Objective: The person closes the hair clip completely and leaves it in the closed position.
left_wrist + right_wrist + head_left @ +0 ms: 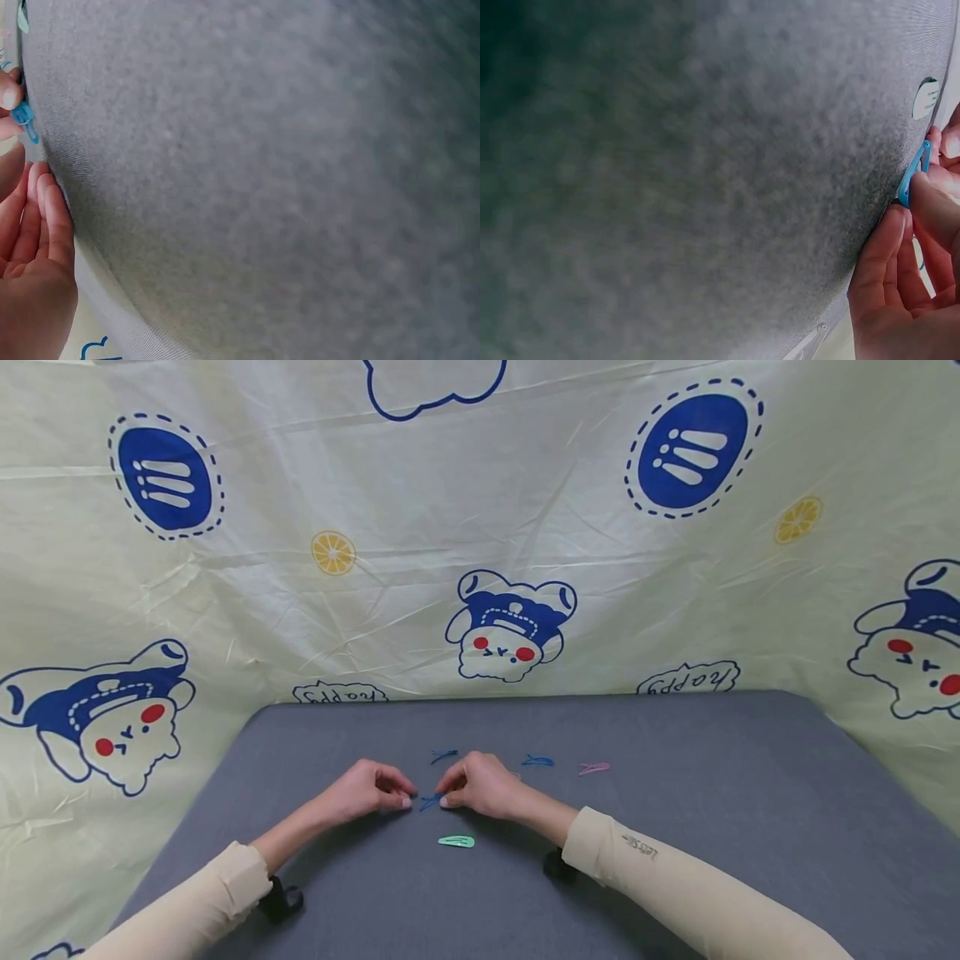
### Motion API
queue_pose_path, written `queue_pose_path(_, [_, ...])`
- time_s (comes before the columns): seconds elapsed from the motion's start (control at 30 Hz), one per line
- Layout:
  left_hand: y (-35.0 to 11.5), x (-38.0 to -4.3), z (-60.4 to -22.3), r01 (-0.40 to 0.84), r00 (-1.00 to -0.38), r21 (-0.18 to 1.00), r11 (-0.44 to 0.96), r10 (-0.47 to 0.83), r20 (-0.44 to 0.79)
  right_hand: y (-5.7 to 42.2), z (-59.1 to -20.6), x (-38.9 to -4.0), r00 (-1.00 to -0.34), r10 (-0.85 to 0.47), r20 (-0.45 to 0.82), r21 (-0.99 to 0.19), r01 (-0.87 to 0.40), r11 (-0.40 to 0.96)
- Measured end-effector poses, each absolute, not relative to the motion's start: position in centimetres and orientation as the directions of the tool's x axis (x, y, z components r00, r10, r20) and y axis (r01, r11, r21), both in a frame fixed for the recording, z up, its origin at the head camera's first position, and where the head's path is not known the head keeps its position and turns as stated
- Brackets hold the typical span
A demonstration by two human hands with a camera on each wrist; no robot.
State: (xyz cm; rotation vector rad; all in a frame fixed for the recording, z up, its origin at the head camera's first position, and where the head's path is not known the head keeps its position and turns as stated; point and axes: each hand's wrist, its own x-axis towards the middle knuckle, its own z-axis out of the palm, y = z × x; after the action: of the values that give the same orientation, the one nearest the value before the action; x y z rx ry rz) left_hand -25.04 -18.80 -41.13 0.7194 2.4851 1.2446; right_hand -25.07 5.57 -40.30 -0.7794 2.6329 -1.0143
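So my right hand (483,785), just below the middle of the head view, is pinching one end of a small, bright blue, forked snap hair clip (431,802), thumb against fingertips. The clip's loose end points left, toward my left hand (375,787), which is right beside it: fingers loosely extended, thumb a bit apart from them, nothing in its grasp that I can see. Lower centre, just below the clip, there's a mint green teardrop-shaped hair clip (456,842) on the dark grey cloth-covered desk (360,902). Above my hands there's a dark blue forked hair clip (444,757), then right of centre a mid-blue forked hair clip (537,761) and a pink forked hair clip (595,768). Something pale pokes out behind my right hand, too hidden to tell.
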Motion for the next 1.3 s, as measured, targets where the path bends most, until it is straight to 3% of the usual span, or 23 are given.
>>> queue_pose_path(0.33, [-18.3,-25.1,-40.9,0.290,-0.847,0.818,0.497,0.531,-0.023,5.8,-40.2,-25.3,-0.849,-0.527,0.020,-0.651,-0.411,0.638])
queue_pose_path(0.87, [-18.7,-24.7,-40.8,0.291,-0.840,0.812,0.506,0.541,-0.036,6.2,-39.8,-24.2,-0.809,-0.581,0.093,-0.626,-0.501,0.597])
queue_pose_path(1.3, [-17.8,-23.4,-40.0,0.331,-0.838,0.830,0.449,0.545,0.039,7.9,-39.4,-22.8,-0.879,-0.452,0.151,-0.741,-0.403,0.537])
